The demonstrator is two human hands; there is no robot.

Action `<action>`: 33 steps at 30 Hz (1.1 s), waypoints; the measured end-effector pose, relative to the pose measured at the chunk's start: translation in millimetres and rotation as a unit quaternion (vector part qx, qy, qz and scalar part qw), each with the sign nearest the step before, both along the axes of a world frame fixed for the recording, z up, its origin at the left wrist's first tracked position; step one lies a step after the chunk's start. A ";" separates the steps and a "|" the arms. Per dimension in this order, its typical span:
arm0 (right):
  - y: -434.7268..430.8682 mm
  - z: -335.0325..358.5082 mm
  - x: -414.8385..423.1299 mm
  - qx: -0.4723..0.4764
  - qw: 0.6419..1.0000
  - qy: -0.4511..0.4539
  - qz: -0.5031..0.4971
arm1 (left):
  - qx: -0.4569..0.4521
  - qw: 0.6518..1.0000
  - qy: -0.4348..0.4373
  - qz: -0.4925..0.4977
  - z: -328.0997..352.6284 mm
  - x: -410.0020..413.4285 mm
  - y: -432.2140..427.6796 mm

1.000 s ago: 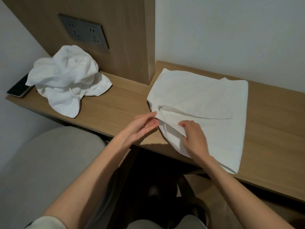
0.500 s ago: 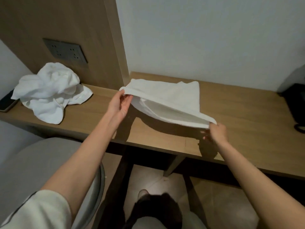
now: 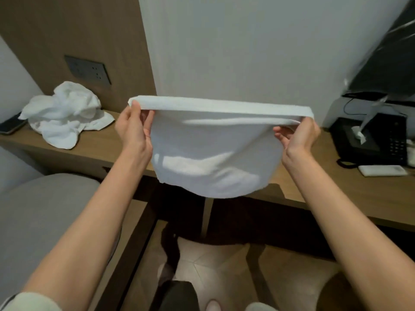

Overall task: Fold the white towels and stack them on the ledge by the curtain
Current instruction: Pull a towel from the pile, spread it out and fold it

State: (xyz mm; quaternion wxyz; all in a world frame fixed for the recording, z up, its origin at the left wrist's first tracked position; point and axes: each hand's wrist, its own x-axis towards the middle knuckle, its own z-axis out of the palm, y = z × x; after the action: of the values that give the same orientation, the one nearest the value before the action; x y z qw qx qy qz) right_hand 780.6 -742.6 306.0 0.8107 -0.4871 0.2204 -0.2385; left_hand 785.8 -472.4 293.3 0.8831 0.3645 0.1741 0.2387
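A white towel hangs folded in the air above the wooden ledge, its top edge stretched level between both hands. My left hand pinches the towel's upper left corner. My right hand pinches the upper right corner. The towel's lower edge sags in a curve and hides the ledge's middle behind it. A second white towel lies crumpled in a heap on the ledge at the left, below a wall socket panel.
A dark phone lies at the ledge's far left beside the crumpled towel. At the right stand a black desk telephone and a small white block. A grey chair seat is at lower left, floor tiles below.
The towel lay on the ledge a second ago; both hands have lifted it clear and now hold it stretched up by its top corners. The view has swung right.
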 end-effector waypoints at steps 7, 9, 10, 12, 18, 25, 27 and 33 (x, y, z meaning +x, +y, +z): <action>-2.0 -22.3 -67.0 -0.044 0.998 0.054 0.003 | 0.044 0.997 0.062 0.030 -23.4 -67.7 1.2; 1.9 -32.3 -81.0 -0.073 0.995 0.063 0.027 | 0.012 0.992 0.119 0.029 -36.8 -78.5 6.9; 5.4 -37.4 -87.0 -0.082 0.992 0.087 0.050 | -0.011 0.987 0.160 0.030 -46.6 -82.5 12.2; 13.7 -50.0 -97.8 -0.093 0.979 0.168 0.069 | -0.065 0.967 0.245 0.019 -65.6 -93.1 25.5; 37.6 -88.2 -121.3 0.093 0.933 0.345 0.046 | -0.136 0.952 0.271 -0.047 -80.1 -119.4 50.7; 37.9 -79.6 -129.4 0.338 0.901 0.269 -0.025 | -0.269 0.920 0.271 -0.087 -76.8 -117.4 64.9; 34.9 -77.6 -119.1 0.361 0.901 0.236 -0.041 | -0.305 0.909 0.273 -0.078 -79.3 -105.1 64.6; 6.1 -92.4 -64.4 0.332 0.923 0.191 -0.044 | -0.303 0.909 0.273 -0.085 -85.7 -46.1 40.0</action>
State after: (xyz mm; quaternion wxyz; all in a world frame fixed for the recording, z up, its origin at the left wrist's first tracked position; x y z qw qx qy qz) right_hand 716.3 -736.6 213.6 0.8572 -0.2155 0.4591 -0.0898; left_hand 739.7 -432.4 207.6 0.8861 0.1437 0.4406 -0.0106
